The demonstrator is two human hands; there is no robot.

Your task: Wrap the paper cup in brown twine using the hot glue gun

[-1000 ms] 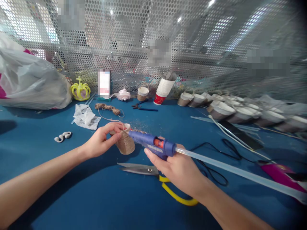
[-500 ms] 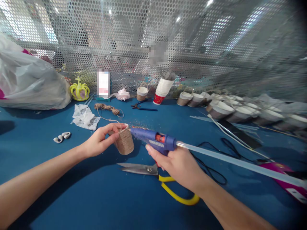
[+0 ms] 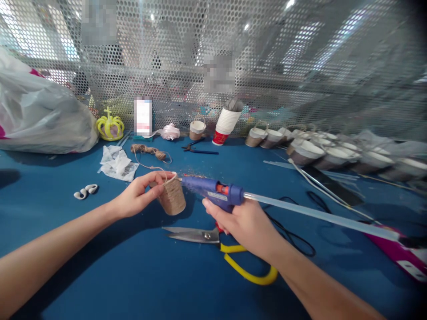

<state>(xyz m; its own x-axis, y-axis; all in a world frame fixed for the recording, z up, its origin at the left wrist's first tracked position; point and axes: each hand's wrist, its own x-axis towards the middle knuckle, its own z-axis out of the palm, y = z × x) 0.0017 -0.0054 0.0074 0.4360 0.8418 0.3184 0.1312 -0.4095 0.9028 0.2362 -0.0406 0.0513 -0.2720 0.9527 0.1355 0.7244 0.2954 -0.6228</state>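
Note:
My left hand (image 3: pixel 140 195) grips the rim of a small cup (image 3: pixel 172 198) wrapped in brown twine, which tilts a little above the table. A strand of twine runs from the cup back to a loose twine bundle (image 3: pixel 148 151). In my right hand (image 3: pixel 245 222) is a blue glue gun (image 3: pixel 216 190), its fingers wrapped round the handle. The nozzle points left and meets or nearly meets the cup near its rim. From the gun's rear sticks a long clear glue stick (image 3: pixel 316 218). Scissors (image 3: pixel 196 235) with yellow handles lie below, partly hidden by my right hand.
Finished-looking twine cups (image 3: pixel 307 153) crowd the right back. Stacked paper cups (image 3: pixel 227 124), pliers (image 3: pixel 200 151), a pink ribbon roll (image 3: pixel 171 132), a phone (image 3: pixel 143 116) and a yellow crown-shaped piece (image 3: pixel 110 125) line the mesh wall (image 3: pixel 180 53). A plastic bag (image 3: pixel 46 111) stands left.
The rear end of the glue stick has dipped slightly at the right. Both hands, the cup and the glue gun stay almost in place.

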